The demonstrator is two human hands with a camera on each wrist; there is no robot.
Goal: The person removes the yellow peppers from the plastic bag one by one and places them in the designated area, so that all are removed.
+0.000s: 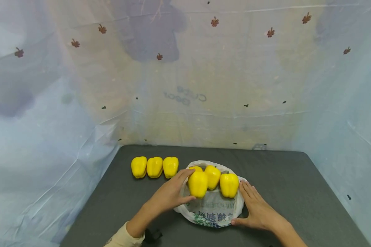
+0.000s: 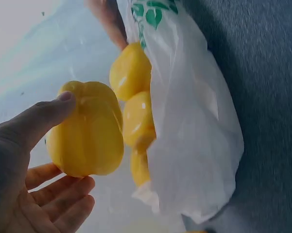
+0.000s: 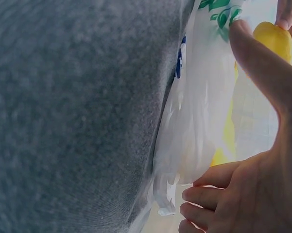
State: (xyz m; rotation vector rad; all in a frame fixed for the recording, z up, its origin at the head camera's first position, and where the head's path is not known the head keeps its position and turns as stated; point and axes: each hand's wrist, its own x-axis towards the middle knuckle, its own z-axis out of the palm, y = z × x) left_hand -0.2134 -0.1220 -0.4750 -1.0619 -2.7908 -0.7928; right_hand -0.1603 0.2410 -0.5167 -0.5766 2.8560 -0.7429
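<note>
Your left fingers hold the yellow pepper between them, right fingers spread wide against the bag; pepper's probably light, firm, slick, so grip opposite sides mid-body.

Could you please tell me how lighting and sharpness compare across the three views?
Head: even light, row of yellow peppers fairly clear; left wrist: bluish haze, pale brightness behind the held pepper; right wrist: tabletop dark and soft, white bag against a bright background.
</note>
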